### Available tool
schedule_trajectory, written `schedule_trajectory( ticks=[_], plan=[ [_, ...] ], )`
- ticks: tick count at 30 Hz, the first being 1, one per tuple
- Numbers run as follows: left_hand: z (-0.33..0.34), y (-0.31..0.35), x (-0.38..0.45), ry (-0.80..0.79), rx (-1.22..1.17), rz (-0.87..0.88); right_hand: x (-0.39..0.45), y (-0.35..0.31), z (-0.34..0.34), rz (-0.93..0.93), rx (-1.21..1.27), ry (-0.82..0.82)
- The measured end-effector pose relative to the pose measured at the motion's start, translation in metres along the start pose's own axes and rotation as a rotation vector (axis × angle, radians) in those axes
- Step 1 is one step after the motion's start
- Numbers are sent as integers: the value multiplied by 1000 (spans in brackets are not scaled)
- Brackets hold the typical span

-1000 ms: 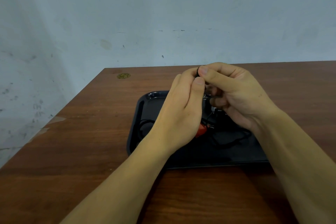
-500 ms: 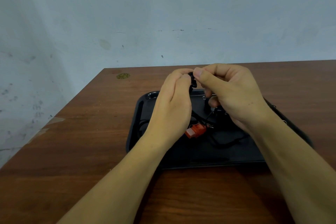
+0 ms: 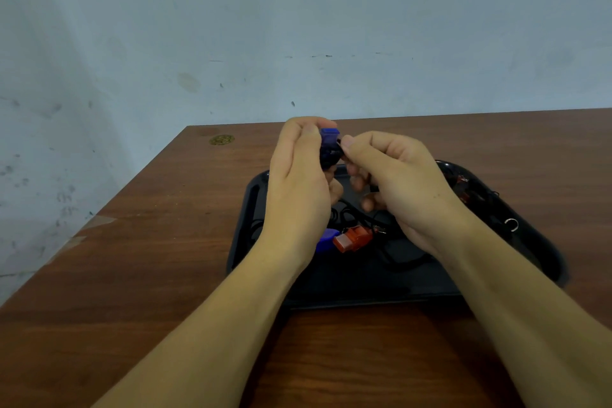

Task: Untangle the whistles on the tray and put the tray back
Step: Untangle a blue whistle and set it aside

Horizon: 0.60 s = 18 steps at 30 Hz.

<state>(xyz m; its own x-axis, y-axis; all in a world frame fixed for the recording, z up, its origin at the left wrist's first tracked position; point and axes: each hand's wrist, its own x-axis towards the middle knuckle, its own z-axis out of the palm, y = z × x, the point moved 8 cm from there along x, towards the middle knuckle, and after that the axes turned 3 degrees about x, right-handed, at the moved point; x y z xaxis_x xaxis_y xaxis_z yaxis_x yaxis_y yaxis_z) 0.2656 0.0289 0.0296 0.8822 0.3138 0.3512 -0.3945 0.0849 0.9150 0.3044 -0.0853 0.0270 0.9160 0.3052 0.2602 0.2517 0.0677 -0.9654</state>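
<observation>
— What have you got hold of there?

— A blue whistle [image 3: 329, 133], lifted above the far edge of the black tray [image 3: 364, 288]. My left hand [image 3: 299, 182] has its fingers curled round it, and my right hand [image 3: 394, 182] pinches the black cord [image 3: 334, 153] just beside it, thumb against forefinger.

— How will it handle?

— Light and hard, I'd say, smooth plastic that could slip, so I grip the body. The cord looks soft and limp; best taken close to the knot, not yanked.

— And the rest?

— An orange whistle [image 3: 352, 238] and another blue one [image 3: 326, 239] lie touching near the tray's middle among loose cord. Something reddish [image 3: 463, 187] sits near the far right corner, a metal ring [image 3: 512, 224] by the right edge.
</observation>
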Motion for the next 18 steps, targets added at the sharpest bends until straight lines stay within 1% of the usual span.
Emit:
schedule_trajectory(
  ticks=[6, 8, 11, 13, 18],
  plan=[
    [3, -5, -1, -39, -136, -101, 0, 10, 7, 125, 133, -103],
    [4, -9, 0, -31, -164, -142, 1, 9, 3, 91, 106, -63],
    [3, -16, 0, -12, -215, -192, 0, -2, -5, -79, 24, 45],
    [3, -18, 1, -8, -253, -203, -2, -7, -1, -141, 21, 36],
    [2, -20, 3, -17, -359, -222, -4, -3, 4, -122, 107, 22]
  ],
)
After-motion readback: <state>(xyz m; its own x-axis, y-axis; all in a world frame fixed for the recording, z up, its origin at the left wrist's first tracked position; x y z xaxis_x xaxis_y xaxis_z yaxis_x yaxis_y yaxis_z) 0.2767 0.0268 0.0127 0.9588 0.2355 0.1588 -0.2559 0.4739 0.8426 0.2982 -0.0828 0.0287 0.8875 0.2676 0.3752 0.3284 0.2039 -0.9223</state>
